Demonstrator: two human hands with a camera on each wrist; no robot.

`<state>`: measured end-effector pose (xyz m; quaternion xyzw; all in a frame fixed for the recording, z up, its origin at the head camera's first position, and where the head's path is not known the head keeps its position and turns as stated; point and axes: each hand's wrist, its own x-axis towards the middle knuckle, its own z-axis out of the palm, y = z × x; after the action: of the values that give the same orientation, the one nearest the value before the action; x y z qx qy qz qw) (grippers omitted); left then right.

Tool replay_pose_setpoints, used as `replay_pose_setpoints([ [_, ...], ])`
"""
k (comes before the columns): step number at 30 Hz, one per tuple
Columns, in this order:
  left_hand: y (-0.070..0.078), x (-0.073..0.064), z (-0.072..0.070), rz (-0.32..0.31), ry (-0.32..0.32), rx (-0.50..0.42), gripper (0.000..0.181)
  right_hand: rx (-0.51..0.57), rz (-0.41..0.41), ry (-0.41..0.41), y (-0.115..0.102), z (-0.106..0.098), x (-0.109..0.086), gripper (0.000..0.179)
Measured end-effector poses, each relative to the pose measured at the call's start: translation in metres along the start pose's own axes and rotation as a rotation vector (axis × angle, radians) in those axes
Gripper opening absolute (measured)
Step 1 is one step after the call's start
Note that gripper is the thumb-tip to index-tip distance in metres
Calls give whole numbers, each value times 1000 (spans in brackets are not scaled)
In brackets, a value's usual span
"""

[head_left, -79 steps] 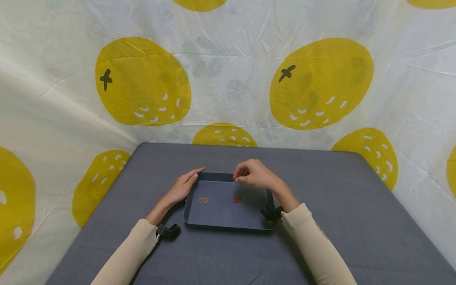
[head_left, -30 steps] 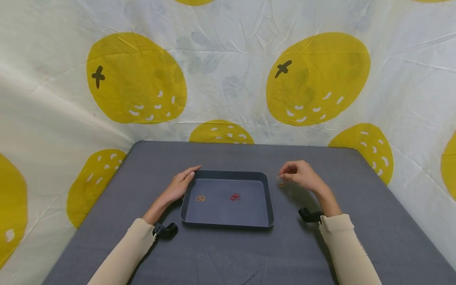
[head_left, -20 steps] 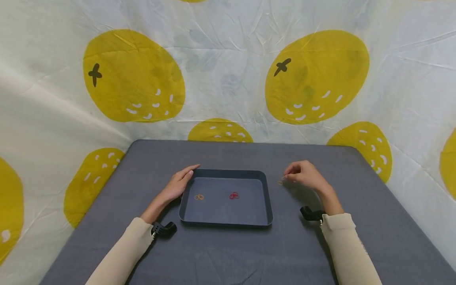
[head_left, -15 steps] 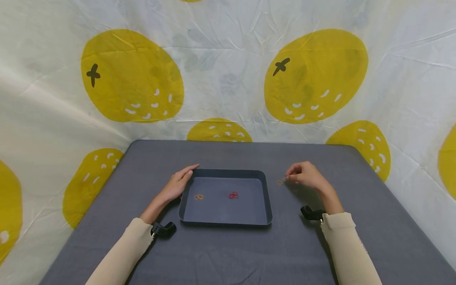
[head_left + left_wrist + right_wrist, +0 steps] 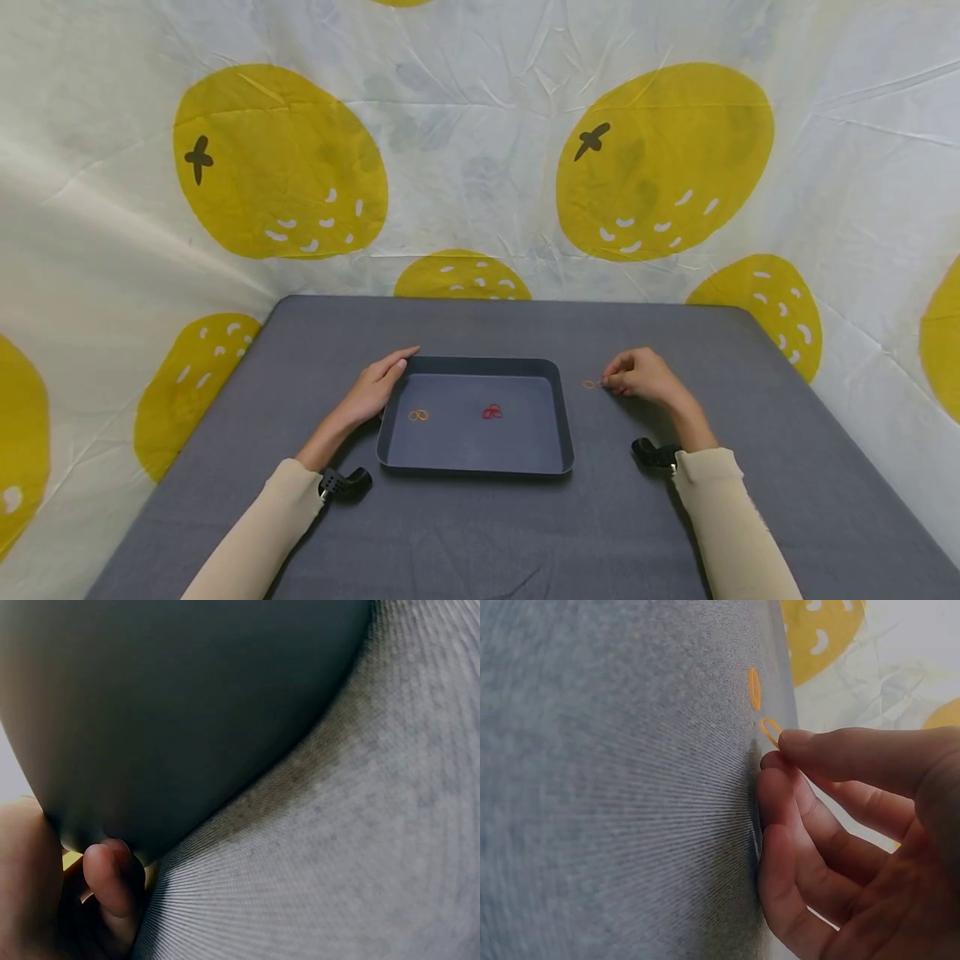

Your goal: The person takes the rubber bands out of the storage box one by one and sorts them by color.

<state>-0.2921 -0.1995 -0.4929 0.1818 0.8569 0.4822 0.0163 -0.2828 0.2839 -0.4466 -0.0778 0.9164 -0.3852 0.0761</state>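
A dark grey tray (image 5: 475, 450) lies on the table, with orange rubber bands (image 5: 418, 415) on the left of its floor and red rubber bands (image 5: 492, 412) near the middle. My left hand (image 5: 372, 389) grips the tray's far left corner; in the left wrist view a curled finger (image 5: 109, 877) shows against the tray's outer wall (image 5: 187, 735). Right of the tray, my right hand (image 5: 643, 375) pinches an orange rubber band (image 5: 764, 729) between thumb and fingertip, low over the cloth. Just beyond it another orange rubber band (image 5: 754, 690) lies on the table.
Grey cloth covers the table (image 5: 465, 542), whose far edge meets a white curtain (image 5: 472, 183) printed with large yellow fruits. Black wrist devices (image 5: 654, 453) sit below both hands, at the cuffs of the beige sleeves (image 5: 727, 508).
From over the tray's far side, my right hand has moved right with a small band and come down to the table beside another orange one. My left hand stays at the tray corner.
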Motion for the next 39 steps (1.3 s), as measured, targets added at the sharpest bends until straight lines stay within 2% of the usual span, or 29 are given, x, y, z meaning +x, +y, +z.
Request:
replay_pose_setpoints([
  [8, 1, 0, 0, -39, -23, -39, 44, -29, 38, -8, -2, 2, 0, 16],
  [20, 1, -1, -2, -28, -28, -6, 46, -32, 59, 1, 0, 0, -2, 16],
  [27, 2, 0, -1, -40, -36, -34, 46, -38, 73, 3, 0, 0, -2, 17],
  [32, 3, -1, -1, -33, -29, -6, 46, -65, 77, 21, -1, 2, -1, 16],
  [39, 3, -1, -2, -34, -32, -12, 46, -74, 92, 33, -2, 4, -2, 15],
])
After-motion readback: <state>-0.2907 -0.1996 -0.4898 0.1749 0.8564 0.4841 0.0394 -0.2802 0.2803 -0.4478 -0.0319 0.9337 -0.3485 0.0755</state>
